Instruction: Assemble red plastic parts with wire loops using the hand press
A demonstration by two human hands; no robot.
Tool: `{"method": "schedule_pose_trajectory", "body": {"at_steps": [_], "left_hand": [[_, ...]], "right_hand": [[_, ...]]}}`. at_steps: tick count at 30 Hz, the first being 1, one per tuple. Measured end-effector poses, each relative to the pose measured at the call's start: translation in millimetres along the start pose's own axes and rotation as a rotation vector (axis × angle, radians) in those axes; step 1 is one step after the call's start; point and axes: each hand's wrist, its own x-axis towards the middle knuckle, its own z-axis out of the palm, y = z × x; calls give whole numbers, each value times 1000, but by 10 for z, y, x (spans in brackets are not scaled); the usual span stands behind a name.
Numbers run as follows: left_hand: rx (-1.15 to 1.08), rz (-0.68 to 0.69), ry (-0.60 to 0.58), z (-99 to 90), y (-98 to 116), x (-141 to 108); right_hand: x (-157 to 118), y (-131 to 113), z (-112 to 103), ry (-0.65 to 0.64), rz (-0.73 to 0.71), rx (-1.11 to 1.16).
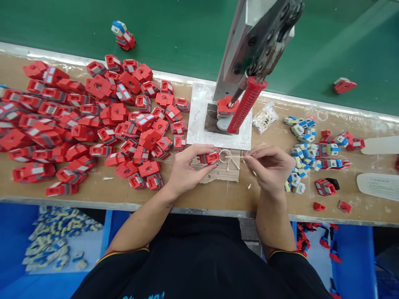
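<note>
My left hand (186, 170) grips a small red plastic part (209, 158) just above a scrap of cardboard (222, 173) at the bench's front edge. My right hand (270, 166) pinches a thin stick (234, 157) that points left toward the red part, beside a small round ring (223, 155). A few more thin sticks lie on the cardboard under my hands. Straight behind them stands a hand press (254, 45) with a red ribbed handle (246, 106) and another red part (227, 106) seated at its base.
A large heap of red parts (87, 120) covers the bench to the left. Small blue, white and yellow pieces (307, 145) lie to the right, near a clear bag (264, 118). A green conveyor belt (174, 33) runs behind. Blue bins (52, 245) sit below the bench edge.
</note>
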Motion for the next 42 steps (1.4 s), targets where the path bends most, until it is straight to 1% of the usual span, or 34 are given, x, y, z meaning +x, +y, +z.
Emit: {"method": "schedule_pose_trajectory", "body": {"at_steps": [3, 6, 9, 15, 24, 28, 33, 42], "left_hand": [[18, 18, -18, -4, 20, 6], [23, 25, -39, -9, 48, 13], [23, 30, -48, -10, 61, 15], [26, 38, -46, -9, 55, 12], [39, 50, -38, -2, 66, 19], [46, 57, -39, 0, 65, 17], [46, 76, -25, 6, 56, 16], [51, 75, -16, 9, 50, 19]], "right_hand": [[-20, -52, 100, 22, -24, 166], [-44, -76, 191, -24, -6, 196], [-63, -69, 227, -55, 2, 194], [-82, -38, 226, -107, 2, 183], [-57, -41, 127, -87, -16, 72], [-56, -60, 144, -56, -34, 107], [-67, -70, 169, -111, -41, 125], [-56, -54, 120, -97, -57, 69]]}}
